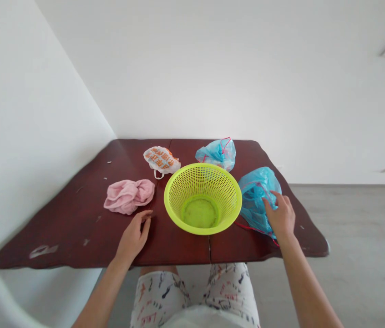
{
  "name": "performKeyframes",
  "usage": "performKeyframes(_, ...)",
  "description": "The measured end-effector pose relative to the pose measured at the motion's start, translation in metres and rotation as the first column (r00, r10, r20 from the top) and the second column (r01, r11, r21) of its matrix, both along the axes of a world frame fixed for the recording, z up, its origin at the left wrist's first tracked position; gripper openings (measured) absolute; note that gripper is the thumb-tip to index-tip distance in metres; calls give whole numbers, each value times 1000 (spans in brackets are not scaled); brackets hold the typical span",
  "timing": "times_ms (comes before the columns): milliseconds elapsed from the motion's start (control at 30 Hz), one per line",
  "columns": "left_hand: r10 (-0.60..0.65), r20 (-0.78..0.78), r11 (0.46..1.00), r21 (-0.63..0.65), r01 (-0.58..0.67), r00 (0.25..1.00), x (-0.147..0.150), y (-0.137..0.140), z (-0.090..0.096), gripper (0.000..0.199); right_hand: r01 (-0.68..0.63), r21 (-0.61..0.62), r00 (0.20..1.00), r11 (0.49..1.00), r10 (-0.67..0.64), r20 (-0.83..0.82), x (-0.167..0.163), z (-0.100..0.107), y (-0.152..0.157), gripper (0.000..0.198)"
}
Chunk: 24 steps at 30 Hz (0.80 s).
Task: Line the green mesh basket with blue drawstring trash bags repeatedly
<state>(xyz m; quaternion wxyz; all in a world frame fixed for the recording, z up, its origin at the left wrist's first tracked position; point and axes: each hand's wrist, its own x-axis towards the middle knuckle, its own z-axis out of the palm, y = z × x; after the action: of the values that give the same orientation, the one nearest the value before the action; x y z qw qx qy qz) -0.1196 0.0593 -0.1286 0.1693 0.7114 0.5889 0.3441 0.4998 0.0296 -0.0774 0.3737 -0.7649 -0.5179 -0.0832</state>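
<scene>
Blue bag lies near the right edge of the surface, the right hand at it, thumb and fingers parted; the left hand, loosely open, is near pink cloth.

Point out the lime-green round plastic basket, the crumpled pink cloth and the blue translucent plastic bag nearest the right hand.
Lime-green round plastic basket (200,211): head view, bare inner bottom.
Crumpled pink cloth (129,196): head view, folds at its middle.
Blue translucent plastic bag (255,199): head view, crumpled middle.
</scene>
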Motion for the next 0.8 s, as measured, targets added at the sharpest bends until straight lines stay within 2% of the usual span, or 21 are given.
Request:
performKeyframes(100, 4, -15, 1000, -8, -4, 1000, 1, -1, 0, 44, -45, 19, 999, 999, 45, -9, -2, 9, 17, 43)
performKeyframes(200, 10, -28, 1000, -1, -10, 1000, 2, -2, 2, 43, -43, 93, 999, 995, 45, -20, -1, 16, 17, 38)
performKeyframes(300, 6, -43, 1000, 3, -6, 999, 3, -2, 4, 41, -69, 232, 998, 970, 68, 12, 2, 16, -1, 32)
performKeyframes(400, 2, -54, 1000, 7, -2, 999, 2, -3, 4, 40, -120, 298, 993, 947, 113, 41, 8, 4, -34, 24)
performKeyframes(500, -8, -65, 1000, 13, 9, 998, 3, -3, 4, 40, -98, 257, 992, 962, 115, -55, 10, -15, -73, 28)
performKeyframes(633, -11, -65, 1000, 28, 12, 998, 7, -3, 9, 40, -106, 53, 961, 993, 116, -251, 7, -28, -104, 40)
performKeyframes(700, 4, -44, 999, 50, -2, 999, 6, -4, 13, 39, -123, -16, 970, 992, 117, -211, 4, -22, -104, 39)
performKeyframes(800, 59, -13, 989, 140, -56, 998, -2, -15, 14, 38, -99, 3, 986, 995, 98, -138, -2, -1, -95, 38)
